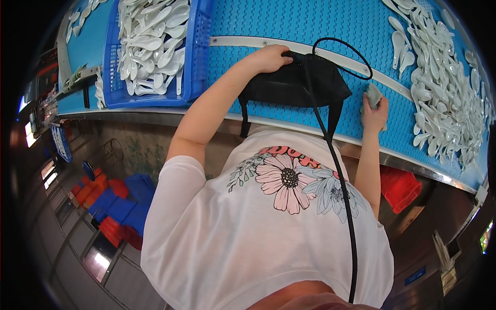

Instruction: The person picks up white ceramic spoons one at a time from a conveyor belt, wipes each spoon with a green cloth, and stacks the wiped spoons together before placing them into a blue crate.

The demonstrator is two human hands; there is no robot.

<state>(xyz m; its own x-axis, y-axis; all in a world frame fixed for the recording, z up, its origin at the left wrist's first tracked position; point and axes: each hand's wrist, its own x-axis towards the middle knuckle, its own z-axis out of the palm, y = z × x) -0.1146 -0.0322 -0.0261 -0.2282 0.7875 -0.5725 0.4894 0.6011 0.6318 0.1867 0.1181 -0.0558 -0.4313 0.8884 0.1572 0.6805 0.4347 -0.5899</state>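
My left hand (pixel 270 58) grips the upper edge of a black mesh bag (pixel 294 85), thumb and fingers closed over it. The bag has dark straps and sits in front of my waist, over the near edge of a blue perforated conveyor belt (pixel 248 20). In my right hand (pixel 376 114) is a crumpled grey-green cloth (pixel 373 94), held just above the belt to the right of the bag. A black cable (pixel 347 206) runs up my shirt to the bag and makes a loop beyond it.
A blue plastic basket (pixel 198 51) full of white spoons stands on the belt at left. At right lies a large heap of white spoons (pixel 444 88). A white divider rail (pixel 237 41) crosses the belt. Below its edge is a red crate (pixel 400 188); blue crates (pixel 121 204) are stacked at left.
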